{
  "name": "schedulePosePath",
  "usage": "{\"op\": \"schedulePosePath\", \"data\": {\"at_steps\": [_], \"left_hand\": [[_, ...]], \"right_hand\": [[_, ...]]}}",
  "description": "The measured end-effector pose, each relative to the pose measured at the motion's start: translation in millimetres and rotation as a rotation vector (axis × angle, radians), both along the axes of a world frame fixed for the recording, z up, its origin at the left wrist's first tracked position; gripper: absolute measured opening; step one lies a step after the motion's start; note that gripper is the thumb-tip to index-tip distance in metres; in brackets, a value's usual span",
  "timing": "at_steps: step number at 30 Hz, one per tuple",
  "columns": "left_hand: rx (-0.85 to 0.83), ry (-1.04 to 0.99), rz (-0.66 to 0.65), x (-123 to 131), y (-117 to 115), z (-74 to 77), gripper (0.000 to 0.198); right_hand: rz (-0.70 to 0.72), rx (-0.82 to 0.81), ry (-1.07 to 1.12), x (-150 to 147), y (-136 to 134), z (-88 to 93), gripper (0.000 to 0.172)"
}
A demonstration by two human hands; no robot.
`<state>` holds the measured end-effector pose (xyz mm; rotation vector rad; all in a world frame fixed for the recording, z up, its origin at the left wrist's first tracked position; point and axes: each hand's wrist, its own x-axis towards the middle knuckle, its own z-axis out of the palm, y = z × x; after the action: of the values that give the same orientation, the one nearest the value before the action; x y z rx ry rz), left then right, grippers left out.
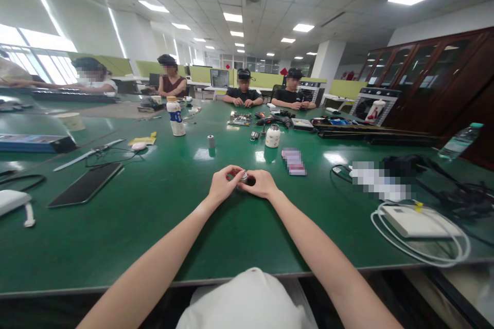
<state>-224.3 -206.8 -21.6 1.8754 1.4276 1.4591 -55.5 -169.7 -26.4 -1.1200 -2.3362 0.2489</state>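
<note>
Both my hands meet over the green table [154, 236], closed around a small silver cylindrical part [244, 177]. On its left side, the fingers and thumb of my left hand [224, 184] press against it. My right hand [263, 184] grips it from the other side with curled fingers. Most of the part is hidden by my fingers, so its exact kind does not show. Beyond my left hand stands a small grey cylinder [211, 141]. A pink phone-like thing [294, 162], partly blurred out, lies beyond my right hand, near a white jar-shaped bottle [272, 136].
On the left lie a dark tablet [85, 185] and a white mouse [139, 146]. A white-and-blue bottle [176, 118] stands farther back. To the right are a white box [420, 222] with a looped cable and a tilted water bottle [461, 141]. Several people sit around the table.
</note>
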Motion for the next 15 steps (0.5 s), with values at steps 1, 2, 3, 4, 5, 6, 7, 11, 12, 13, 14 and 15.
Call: {"op": "schedulePosePath", "data": {"at_steps": [1, 2, 3, 4, 5, 6, 7, 11, 12, 13, 14, 15], "left_hand": [[-0.002, -0.002, -0.004, -1.1, -0.8, 0.5, 0.031], [-0.004, -0.004, -0.006, -1.7, -1.0, 0.8, 0.032], [-0.009, -0.008, -0.007, -2.0, -1.0, 1.1, 0.034], [-0.015, -0.012, -0.011, -1.9, -0.7, 1.3, 0.035], [-0.021, -0.015, -0.016, -1.7, -0.5, 1.4, 0.036], [-0.025, -0.016, -0.022, -1.3, -0.3, 1.5, 0.036], [-0.029, -0.015, -0.03, -0.8, -0.2, 1.4, 0.035], [-0.027, 0.01, -0.048, 1.4, -1.2, 1.2, 0.034], [-0.027, 0.015, -0.05, 1.9, -1.7, 1.3, 0.034], [-0.027, 0.017, -0.051, 2.3, -2.1, 1.4, 0.035], [-0.028, 0.017, -0.051, 2.8, -2.6, 1.6, 0.035], [-0.029, 0.015, -0.05, 3.1, -3.2, 1.8, 0.036]], "right_hand": [[0.007, 0.012, -0.006, -0.3, -0.6, 0.1, 0.028], [0.011, 0.018, -0.009, -0.6, -1.0, 0.1, 0.028], [0.012, 0.02, -0.008, -0.7, -1.4, 0.0, 0.028], [0.012, 0.018, -0.004, -0.8, -1.8, -0.2, 0.028], [0.012, 0.014, 0.003, -0.6, -2.4, -0.3, 0.027], [0.014, 0.009, 0.011, -0.2, -3.0, -0.2, 0.027], [0.016, 0.005, 0.019, 0.4, -3.7, 0.0, 0.026], [0.02, -0.013, 0.033, 3.2, -5.4, 1.6, 0.026], [0.017, -0.018, 0.034, 3.7, -5.3, 1.8, 0.026], [0.012, -0.022, 0.037, 4.1, -5.0, 1.6, 0.027], [0.006, -0.025, 0.042, 4.3, -4.6, 1.2, 0.027], [0.001, -0.029, 0.05, 4.5, -4.1, 0.5, 0.027]]}}
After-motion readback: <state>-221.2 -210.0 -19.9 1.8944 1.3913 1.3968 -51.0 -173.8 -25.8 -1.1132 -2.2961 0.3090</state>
